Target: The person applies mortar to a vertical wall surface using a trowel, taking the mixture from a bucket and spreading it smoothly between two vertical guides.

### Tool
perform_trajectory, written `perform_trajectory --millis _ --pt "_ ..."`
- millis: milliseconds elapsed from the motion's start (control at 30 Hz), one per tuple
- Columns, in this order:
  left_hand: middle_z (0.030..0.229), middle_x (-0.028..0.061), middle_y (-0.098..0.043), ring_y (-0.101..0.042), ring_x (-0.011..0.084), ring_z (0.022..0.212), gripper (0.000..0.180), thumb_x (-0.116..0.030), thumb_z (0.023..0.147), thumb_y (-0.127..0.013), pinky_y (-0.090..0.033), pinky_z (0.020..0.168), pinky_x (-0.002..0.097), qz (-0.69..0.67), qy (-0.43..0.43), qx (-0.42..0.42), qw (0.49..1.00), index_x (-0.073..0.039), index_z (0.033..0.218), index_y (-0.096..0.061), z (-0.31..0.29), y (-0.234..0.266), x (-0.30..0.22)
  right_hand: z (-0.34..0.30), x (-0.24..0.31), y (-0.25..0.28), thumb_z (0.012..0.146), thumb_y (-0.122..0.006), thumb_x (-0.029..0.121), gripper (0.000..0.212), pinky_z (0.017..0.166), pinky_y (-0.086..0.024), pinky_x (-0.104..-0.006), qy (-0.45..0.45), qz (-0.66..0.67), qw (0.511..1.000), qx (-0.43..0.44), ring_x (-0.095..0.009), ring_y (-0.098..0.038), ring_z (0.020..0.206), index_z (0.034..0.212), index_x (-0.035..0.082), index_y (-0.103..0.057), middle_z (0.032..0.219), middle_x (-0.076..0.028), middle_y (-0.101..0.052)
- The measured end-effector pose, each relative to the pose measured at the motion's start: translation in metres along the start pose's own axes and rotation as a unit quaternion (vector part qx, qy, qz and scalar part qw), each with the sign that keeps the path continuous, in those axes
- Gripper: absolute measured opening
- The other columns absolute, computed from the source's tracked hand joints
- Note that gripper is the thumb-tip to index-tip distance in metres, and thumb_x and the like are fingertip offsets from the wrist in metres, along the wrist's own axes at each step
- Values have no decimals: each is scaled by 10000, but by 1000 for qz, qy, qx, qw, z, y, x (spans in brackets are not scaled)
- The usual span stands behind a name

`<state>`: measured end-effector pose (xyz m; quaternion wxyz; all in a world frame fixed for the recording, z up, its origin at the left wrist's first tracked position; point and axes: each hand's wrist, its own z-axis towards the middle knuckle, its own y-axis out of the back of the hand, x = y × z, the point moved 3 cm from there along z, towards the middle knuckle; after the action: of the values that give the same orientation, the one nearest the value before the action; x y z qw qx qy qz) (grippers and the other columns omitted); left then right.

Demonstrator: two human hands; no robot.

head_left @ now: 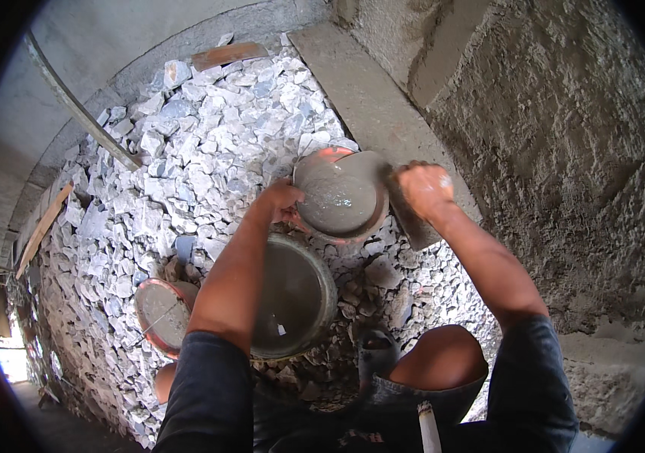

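Note:
An orange-rimmed round pan (pixel 381 215) of wet grey mortar (pixel 330 200) is in front of me on the broken stones. My left hand (pixel 285 202) grips its left rim, thumb on the mortar side. At the opposite rim my right hand (pixel 424 187) is closed in a fist with grey smears on the knuckles. Something dark and blurred sticks out of it toward the pan; I cannot make out its kind. Nearer to me, partly behind my left forearm, stands a larger round tub (pixel 328 302) with dark grey liquid in it.
A small orange-rimmed bucket (pixel 141 313) of grey mix with a wire handle stands at the left. White broken stones (pixel 149 196) surround everything. A grey plank (pixel 368 90) lies along the rough mortar-coated wall (pixel 564 151). A curved bar (pixel 81 113) leans at the far left.

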<state>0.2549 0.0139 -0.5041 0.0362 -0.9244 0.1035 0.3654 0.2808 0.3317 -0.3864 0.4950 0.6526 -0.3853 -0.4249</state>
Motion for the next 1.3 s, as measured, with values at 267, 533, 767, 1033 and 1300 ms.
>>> perform_trajectory --millis 267,533,767,1033,1300 --pt "945 140 -643 -662 244 689 420 -5 862 -637 -602 547 394 -72 -95 -46 992 36 1275 -571 -24 -34 2 -6 17 -30 930 -705 299 303 919 -561 -493 -6 264 958 111 -428 -714 1021 1039 23 -765 1027 -248 -743" --pt "932 129 -656 -688 242 658 325 40 873 -605 -603 508 373 -223 -114 -103 963 28 1198 -600 -119 -52 -30 -65 -6 77 859 -787 234 335 864 -567 -453 -69 403 903 133 -405 -729 982 1104 9 -747 1009 -251 -742" --pt "981 114 -671 -673 204 695 308 20 872 -610 -599 606 353 -317 -151 -74 933 34 1179 -602 -271 -50 -114 -122 -20 265 844 -810 162 265 736 -581 -396 -83 402 911 45 -298 -735 754 1018 -26 -740 864 -203 -744" --pt "978 87 -669 -656 164 764 370 23 838 -618 -565 652 300 -317 -164 -116 927 23 1208 -622 -466 4 -208 -176 -25 530 812 -814 204 311 759 -581 -431 -37 446 891 69 -375 -741 838 1050 34 -709 893 -211 -735" --pt "1105 126 -687 -706 210 888 431 17 821 -622 -613 730 323 -298 -161 -194 921 51 1250 -610 -620 51 -247 -172 -124 599 908 -827 157 247 573 -543 -252 -49 698 688 194 -84 -643 663 1110 42 -743 897 -82 -741"
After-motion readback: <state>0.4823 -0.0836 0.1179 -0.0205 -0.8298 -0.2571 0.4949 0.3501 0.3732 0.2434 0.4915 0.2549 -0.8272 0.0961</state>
